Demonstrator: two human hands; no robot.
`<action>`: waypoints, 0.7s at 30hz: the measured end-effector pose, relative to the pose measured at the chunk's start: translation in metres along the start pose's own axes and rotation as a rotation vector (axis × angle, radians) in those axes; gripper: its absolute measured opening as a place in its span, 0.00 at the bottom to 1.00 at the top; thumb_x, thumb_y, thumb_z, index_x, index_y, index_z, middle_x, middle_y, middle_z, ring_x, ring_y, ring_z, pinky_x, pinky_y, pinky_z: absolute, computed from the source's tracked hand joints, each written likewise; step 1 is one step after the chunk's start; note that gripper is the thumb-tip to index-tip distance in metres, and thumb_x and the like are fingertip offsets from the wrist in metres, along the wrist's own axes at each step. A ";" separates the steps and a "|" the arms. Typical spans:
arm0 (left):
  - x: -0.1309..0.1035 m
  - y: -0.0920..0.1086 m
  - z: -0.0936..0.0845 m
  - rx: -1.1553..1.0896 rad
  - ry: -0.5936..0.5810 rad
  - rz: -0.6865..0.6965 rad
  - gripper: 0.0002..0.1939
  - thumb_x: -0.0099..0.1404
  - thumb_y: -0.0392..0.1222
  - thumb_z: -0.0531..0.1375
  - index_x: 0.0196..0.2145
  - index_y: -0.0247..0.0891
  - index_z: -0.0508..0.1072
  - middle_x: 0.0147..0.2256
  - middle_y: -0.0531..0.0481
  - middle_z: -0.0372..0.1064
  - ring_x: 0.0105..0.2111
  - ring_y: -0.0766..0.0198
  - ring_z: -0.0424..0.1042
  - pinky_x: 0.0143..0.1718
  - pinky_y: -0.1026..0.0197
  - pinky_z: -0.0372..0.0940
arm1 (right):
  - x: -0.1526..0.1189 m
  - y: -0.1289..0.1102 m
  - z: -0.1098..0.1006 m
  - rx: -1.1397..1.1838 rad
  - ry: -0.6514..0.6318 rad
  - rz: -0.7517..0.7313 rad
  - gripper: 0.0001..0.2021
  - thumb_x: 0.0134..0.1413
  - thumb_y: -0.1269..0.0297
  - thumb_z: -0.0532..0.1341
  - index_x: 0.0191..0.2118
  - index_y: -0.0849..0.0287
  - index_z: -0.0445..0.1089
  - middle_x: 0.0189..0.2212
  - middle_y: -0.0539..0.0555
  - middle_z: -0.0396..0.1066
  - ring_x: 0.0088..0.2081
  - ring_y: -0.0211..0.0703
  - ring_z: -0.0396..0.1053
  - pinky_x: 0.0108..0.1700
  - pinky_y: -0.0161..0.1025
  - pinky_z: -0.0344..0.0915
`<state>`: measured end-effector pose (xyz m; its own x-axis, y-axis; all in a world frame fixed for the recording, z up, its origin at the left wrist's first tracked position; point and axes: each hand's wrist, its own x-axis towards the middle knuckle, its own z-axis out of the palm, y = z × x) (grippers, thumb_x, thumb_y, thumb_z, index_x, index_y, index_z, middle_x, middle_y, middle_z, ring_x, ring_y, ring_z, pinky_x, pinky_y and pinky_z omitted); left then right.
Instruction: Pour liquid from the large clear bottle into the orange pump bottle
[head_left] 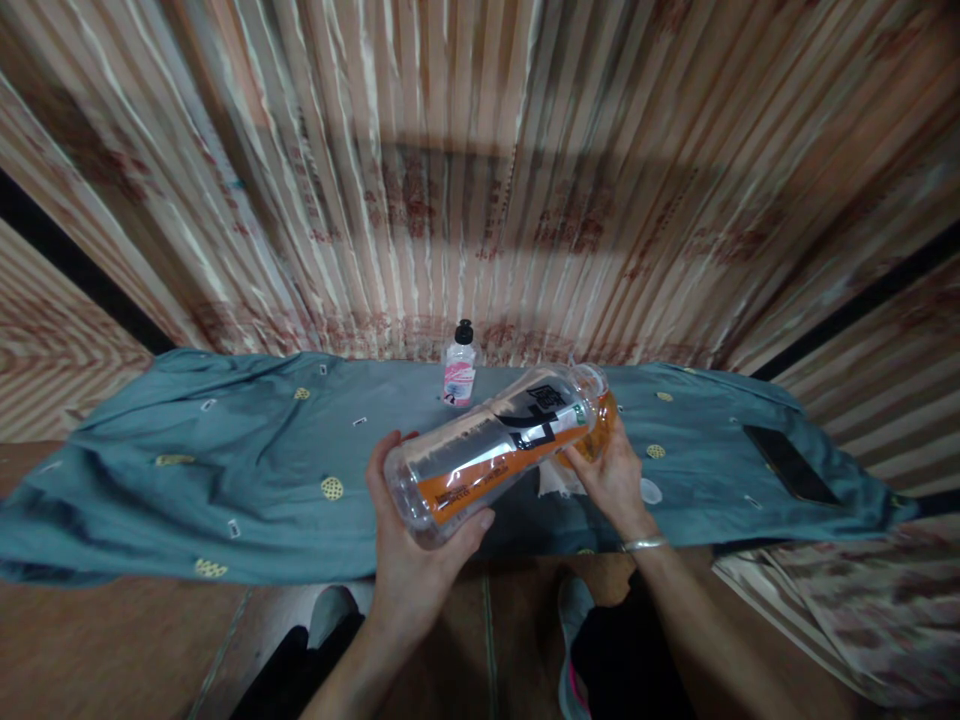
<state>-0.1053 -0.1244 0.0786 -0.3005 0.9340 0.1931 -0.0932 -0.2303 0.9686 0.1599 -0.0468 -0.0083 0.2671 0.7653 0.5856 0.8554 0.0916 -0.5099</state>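
Observation:
My left hand (420, 530) is wrapped round the base of a large clear plastic bottle (487, 455) with an orange and black label. The bottle is tilted, its neck pointing right and slightly up in the picture. At that neck, my right hand (611, 480) grips a small clear container of orange liquid (598, 430), which is partly hidden by the fingers and the bottle. Whether liquid is flowing between the two cannot be seen. Behind the large bottle stands a small clear bottle (459, 375) with a black cap and a pink label.
A teal patterned cloth (285, 470) covers the table. A crumpled white tissue (559, 480) lies below the large bottle, and a pale round cap (650, 491) sits beside my right wrist. Farther right rests a black phone (789, 465). A striped curtain (450, 200) hangs behind.

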 end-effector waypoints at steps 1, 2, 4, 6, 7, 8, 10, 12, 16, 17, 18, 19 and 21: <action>0.000 0.001 0.000 -0.002 -0.002 -0.011 0.48 0.47 0.44 0.75 0.61 0.49 0.56 0.59 0.44 0.64 0.53 0.55 0.75 0.54 0.53 0.72 | 0.000 0.000 0.000 0.001 -0.002 0.003 0.45 0.52 0.33 0.59 0.64 0.67 0.59 0.55 0.72 0.72 0.56 0.65 0.72 0.56 0.59 0.70; -0.001 0.002 0.001 -0.001 -0.004 -0.018 0.48 0.47 0.44 0.75 0.61 0.49 0.56 0.59 0.43 0.64 0.53 0.55 0.75 0.55 0.52 0.71 | 0.000 0.001 0.000 0.002 -0.004 0.006 0.45 0.52 0.33 0.59 0.64 0.67 0.58 0.55 0.71 0.72 0.56 0.65 0.72 0.56 0.59 0.70; -0.001 0.004 0.001 0.005 -0.009 -0.018 0.48 0.47 0.43 0.75 0.61 0.49 0.56 0.60 0.43 0.64 0.54 0.54 0.74 0.56 0.52 0.70 | 0.000 0.001 0.001 0.000 -0.005 0.013 0.45 0.53 0.34 0.59 0.64 0.67 0.58 0.55 0.71 0.72 0.56 0.65 0.72 0.56 0.59 0.70; -0.001 0.005 0.001 0.012 -0.014 -0.019 0.48 0.47 0.43 0.75 0.61 0.49 0.56 0.59 0.43 0.64 0.55 0.53 0.74 0.56 0.51 0.70 | 0.000 0.001 0.001 -0.002 -0.007 0.015 0.45 0.53 0.34 0.59 0.64 0.67 0.58 0.55 0.72 0.72 0.56 0.65 0.72 0.56 0.59 0.70; -0.001 0.005 0.001 0.012 -0.016 -0.019 0.48 0.47 0.43 0.75 0.61 0.49 0.56 0.59 0.44 0.64 0.55 0.53 0.74 0.56 0.51 0.70 | 0.000 0.001 0.001 -0.001 -0.007 0.014 0.45 0.53 0.34 0.59 0.65 0.67 0.58 0.55 0.72 0.72 0.56 0.65 0.72 0.55 0.59 0.70; -0.001 0.005 0.000 0.010 -0.017 -0.019 0.48 0.48 0.43 0.75 0.61 0.49 0.55 0.59 0.44 0.64 0.55 0.53 0.74 0.55 0.51 0.70 | 0.000 0.001 0.001 0.002 -0.007 0.011 0.45 0.53 0.35 0.60 0.65 0.66 0.58 0.56 0.71 0.72 0.56 0.65 0.72 0.55 0.59 0.70; -0.001 0.004 0.000 0.006 -0.015 -0.021 0.48 0.48 0.43 0.75 0.61 0.49 0.56 0.59 0.44 0.64 0.54 0.53 0.74 0.55 0.51 0.70 | 0.000 0.000 0.001 0.010 -0.005 -0.001 0.44 0.53 0.35 0.60 0.65 0.65 0.57 0.56 0.70 0.72 0.56 0.64 0.72 0.55 0.59 0.70; -0.001 0.004 0.001 -0.001 -0.015 -0.025 0.48 0.47 0.44 0.75 0.61 0.50 0.55 0.59 0.44 0.64 0.55 0.52 0.74 0.56 0.50 0.70 | 0.000 0.000 0.001 0.013 -0.002 -0.010 0.44 0.53 0.36 0.61 0.65 0.65 0.57 0.56 0.70 0.72 0.56 0.63 0.72 0.55 0.58 0.70; -0.001 0.005 0.001 -0.010 -0.014 -0.031 0.48 0.47 0.44 0.75 0.61 0.49 0.56 0.60 0.44 0.63 0.55 0.53 0.74 0.55 0.51 0.70 | 0.000 -0.001 0.000 0.001 -0.007 0.001 0.44 0.53 0.35 0.60 0.65 0.65 0.58 0.55 0.70 0.73 0.55 0.63 0.73 0.55 0.58 0.70; -0.001 0.006 0.002 -0.008 -0.012 -0.032 0.48 0.47 0.43 0.75 0.61 0.49 0.56 0.60 0.44 0.63 0.55 0.53 0.74 0.55 0.51 0.71 | 0.000 -0.001 0.000 0.000 -0.007 0.003 0.44 0.54 0.35 0.60 0.65 0.65 0.58 0.55 0.70 0.73 0.55 0.63 0.73 0.55 0.58 0.71; -0.001 0.006 0.002 -0.004 -0.011 -0.033 0.48 0.47 0.43 0.75 0.61 0.49 0.56 0.60 0.44 0.63 0.55 0.54 0.74 0.56 0.51 0.70 | 0.000 -0.002 -0.001 0.000 -0.007 0.001 0.43 0.54 0.35 0.59 0.65 0.65 0.58 0.55 0.70 0.73 0.55 0.63 0.73 0.55 0.58 0.71; -0.001 0.007 0.002 0.000 -0.011 -0.034 0.48 0.48 0.43 0.75 0.61 0.49 0.56 0.60 0.44 0.63 0.55 0.54 0.74 0.56 0.51 0.70 | 0.000 -0.002 -0.001 0.002 -0.006 -0.002 0.43 0.54 0.35 0.59 0.65 0.65 0.58 0.55 0.69 0.73 0.56 0.62 0.72 0.55 0.57 0.70; -0.001 0.007 0.001 0.008 -0.012 -0.031 0.48 0.47 0.43 0.75 0.61 0.49 0.55 0.60 0.44 0.63 0.55 0.54 0.74 0.57 0.51 0.70 | 0.000 -0.003 -0.001 0.004 -0.004 -0.005 0.43 0.54 0.35 0.59 0.65 0.64 0.58 0.56 0.69 0.72 0.56 0.62 0.72 0.56 0.57 0.70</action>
<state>-0.1045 -0.1267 0.0856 -0.2864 0.9439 0.1647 -0.0951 -0.1991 0.9754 0.1580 -0.0473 -0.0059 0.2609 0.7671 0.5860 0.8548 0.0985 -0.5096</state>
